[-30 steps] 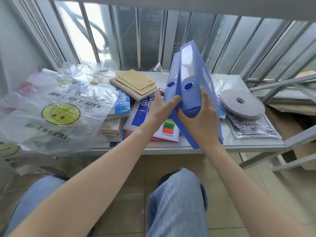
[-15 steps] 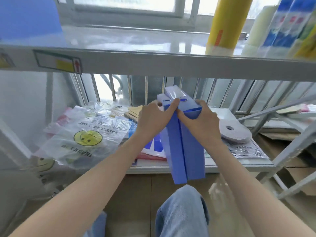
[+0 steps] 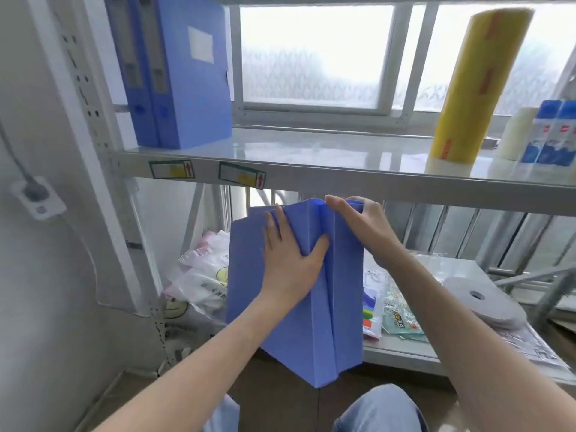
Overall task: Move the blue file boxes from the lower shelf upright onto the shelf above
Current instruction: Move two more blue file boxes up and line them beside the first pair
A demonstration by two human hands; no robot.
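Two hands pressing two blue file boxes (image 3: 311, 307) together, in the air just under the front edge of the upper shelf (image 3: 343, 179). Left hand (image 3: 291, 260) lying flat on the left box, thumb in the seam between the boxes. Right hand (image 3: 358, 226) gripping the top corner of the right box. Hanging upright in front of the lower shelf (image 3: 405, 353). Further out: two more blue boxes (image 3: 184, 73) already standing upright at the left end of the upper shelf, yellow roll (image 3: 477, 85) standing at the right.
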